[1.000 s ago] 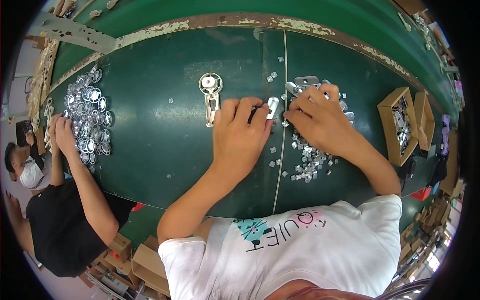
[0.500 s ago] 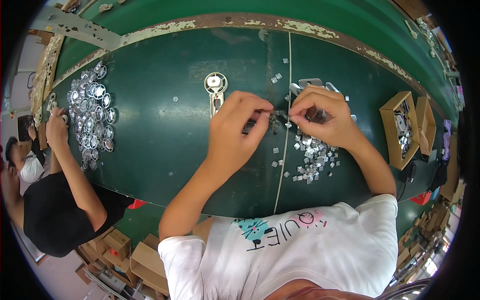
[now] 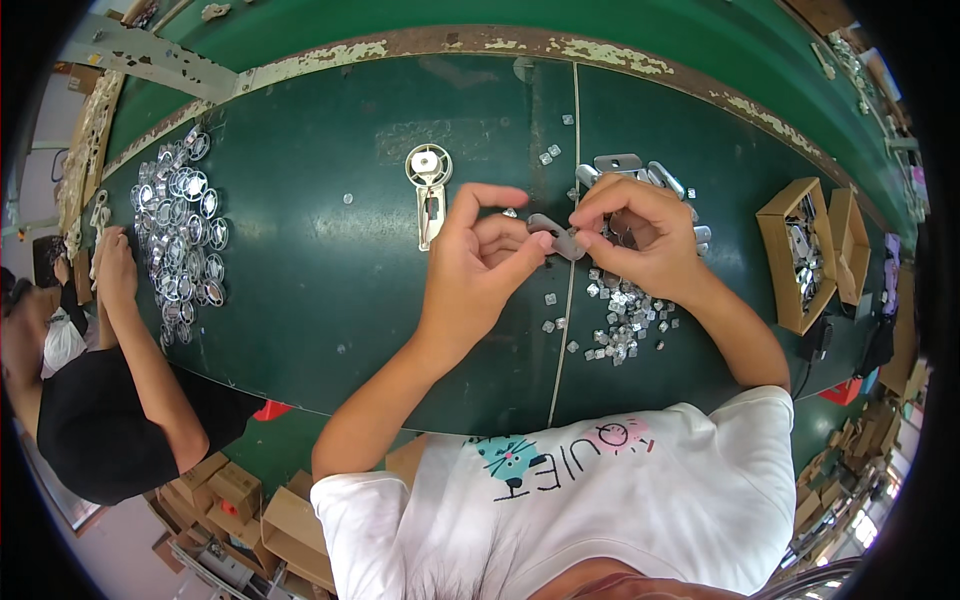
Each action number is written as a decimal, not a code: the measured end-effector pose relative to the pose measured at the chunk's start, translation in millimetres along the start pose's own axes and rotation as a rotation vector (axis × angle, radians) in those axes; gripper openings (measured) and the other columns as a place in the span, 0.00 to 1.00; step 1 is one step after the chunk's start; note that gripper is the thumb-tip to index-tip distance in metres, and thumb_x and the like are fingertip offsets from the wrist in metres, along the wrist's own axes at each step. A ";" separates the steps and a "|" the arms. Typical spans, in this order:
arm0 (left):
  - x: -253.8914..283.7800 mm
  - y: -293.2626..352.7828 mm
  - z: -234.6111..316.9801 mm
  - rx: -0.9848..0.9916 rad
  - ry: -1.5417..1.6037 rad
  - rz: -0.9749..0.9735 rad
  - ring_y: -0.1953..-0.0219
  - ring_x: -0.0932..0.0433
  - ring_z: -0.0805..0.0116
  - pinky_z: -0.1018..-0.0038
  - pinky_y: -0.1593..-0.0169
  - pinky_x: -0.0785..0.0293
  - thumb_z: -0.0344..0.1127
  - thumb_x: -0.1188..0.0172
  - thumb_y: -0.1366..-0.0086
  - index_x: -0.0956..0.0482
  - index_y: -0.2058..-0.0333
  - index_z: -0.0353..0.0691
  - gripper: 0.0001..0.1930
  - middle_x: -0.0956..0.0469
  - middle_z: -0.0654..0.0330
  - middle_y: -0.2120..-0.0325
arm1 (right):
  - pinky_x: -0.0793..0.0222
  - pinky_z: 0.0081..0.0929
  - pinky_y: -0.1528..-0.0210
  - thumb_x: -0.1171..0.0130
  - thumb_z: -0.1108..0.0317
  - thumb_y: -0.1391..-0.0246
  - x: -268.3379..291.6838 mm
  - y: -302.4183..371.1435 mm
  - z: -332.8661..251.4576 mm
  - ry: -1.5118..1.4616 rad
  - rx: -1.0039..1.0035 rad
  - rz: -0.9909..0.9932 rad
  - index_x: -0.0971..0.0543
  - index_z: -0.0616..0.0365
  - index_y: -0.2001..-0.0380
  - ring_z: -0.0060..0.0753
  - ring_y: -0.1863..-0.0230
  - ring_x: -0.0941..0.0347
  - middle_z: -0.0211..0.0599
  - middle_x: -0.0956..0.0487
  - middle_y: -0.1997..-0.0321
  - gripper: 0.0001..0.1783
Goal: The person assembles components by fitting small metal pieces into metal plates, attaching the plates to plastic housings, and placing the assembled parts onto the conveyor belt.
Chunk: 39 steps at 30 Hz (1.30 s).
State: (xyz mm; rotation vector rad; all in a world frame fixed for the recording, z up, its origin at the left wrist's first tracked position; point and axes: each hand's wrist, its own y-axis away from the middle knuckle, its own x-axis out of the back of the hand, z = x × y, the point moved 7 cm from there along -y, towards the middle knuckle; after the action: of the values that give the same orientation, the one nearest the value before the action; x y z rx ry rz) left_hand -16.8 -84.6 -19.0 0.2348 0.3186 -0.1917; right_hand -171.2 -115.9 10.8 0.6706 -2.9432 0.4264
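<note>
My left hand (image 3: 480, 255) pinches a grey metal plate (image 3: 563, 246) with rounded ends between thumb and fingers, its index finger raised off it. Facing it, my right hand (image 3: 645, 235) has thumb and fingertips closed at the plate's right end. A tiny piece seems to sit in that pinch, too small to make out. Behind and under my right hand lie more rounded metal plates (image 3: 618, 162), partly covered by it. Several small shiny square pieces (image 3: 625, 325) are heaped just nearer to me. Beyond my left hand rests a white part with a round spoked head (image 3: 428, 165).
A pile of shiny spoked rings (image 3: 185, 230) lies at the left of the green table (image 3: 320, 270). At the right stand cardboard boxes (image 3: 785, 300) holding metal parts. A co-worker's arm (image 3: 150, 350) reaches in at far left. Loose square pieces (image 3: 550, 155) lie near the pale seam.
The plate has turned its flat face into view between my hands. My left hand has opened its upper fingers somewhat and uncovered the white part's lower end.
</note>
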 end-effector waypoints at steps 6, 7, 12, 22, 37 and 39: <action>-4.3 2.5 2.8 0.021 -0.040 0.031 0.61 0.21 0.76 0.82 0.57 0.25 0.23 0.40 0.38 0.26 0.53 0.30 0.14 0.21 0.57 0.64 | 0.36 0.21 0.71 0.36 0.81 0.57 -6.0 -1.1 -9.8 0.215 0.137 -0.065 0.21 0.63 0.70 0.24 0.70 0.28 0.34 0.23 0.70 0.08; -6.1 2.4 3.6 -0.017 -0.021 0.004 0.61 0.21 0.76 0.82 0.57 0.25 0.23 0.40 0.38 0.25 0.53 0.30 0.14 0.21 0.57 0.64 | 0.36 0.21 0.71 0.36 0.81 0.57 -6.1 -1.7 -10.5 0.215 0.138 -0.065 0.21 0.63 0.70 0.24 0.70 0.28 0.34 0.23 0.70 0.08; -6.9 2.1 -0.1 -0.074 -0.007 -0.013 0.61 0.22 0.78 0.83 0.57 0.25 0.23 0.40 0.38 0.25 0.54 0.31 0.13 0.21 0.58 0.63 | 0.39 0.21 0.72 0.37 0.81 0.57 -10.1 -5.0 -14.6 0.294 0.131 -0.069 0.22 0.61 0.72 0.24 0.71 0.32 0.30 0.28 0.72 0.07; -22.9 17.8 -13.2 0.062 -0.014 -0.135 0.66 0.25 0.81 0.82 0.62 0.30 0.24 0.46 0.35 0.28 0.55 0.34 0.10 0.19 0.60 0.65 | 0.41 0.19 0.80 0.42 0.65 0.44 -0.9 -72.0 -4.2 0.341 -0.136 -0.093 0.27 0.57 0.57 0.19 0.82 0.34 0.28 0.27 0.80 0.13; -11.7 14.6 -23.7 0.308 0.215 -0.085 0.62 0.17 0.64 0.75 0.59 0.18 0.31 0.47 0.33 0.29 0.48 0.28 0.17 0.20 0.51 0.60 | 0.34 0.14 0.71 0.40 0.67 0.43 -8.3 -49.7 -13.2 0.000 -0.159 -0.022 0.29 0.59 0.58 0.11 0.72 0.32 0.24 0.28 0.71 0.13; -11.2 14.3 -24.0 0.321 0.196 -0.070 0.64 0.18 0.68 0.77 0.59 0.19 0.28 0.51 0.32 0.31 0.45 0.27 0.18 0.21 0.53 0.62 | 0.35 0.17 0.71 0.43 0.70 0.42 -9.4 -23.2 -5.9 0.107 -0.220 -0.107 0.31 0.58 0.54 0.13 0.71 0.32 0.26 0.27 0.70 0.15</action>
State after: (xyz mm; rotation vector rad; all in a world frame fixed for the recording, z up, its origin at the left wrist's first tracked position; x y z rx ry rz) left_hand -30.9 -63.1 -34.7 0.5625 0.4915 -0.2902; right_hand -152.4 -130.4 20.8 0.7469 -2.7818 0.1215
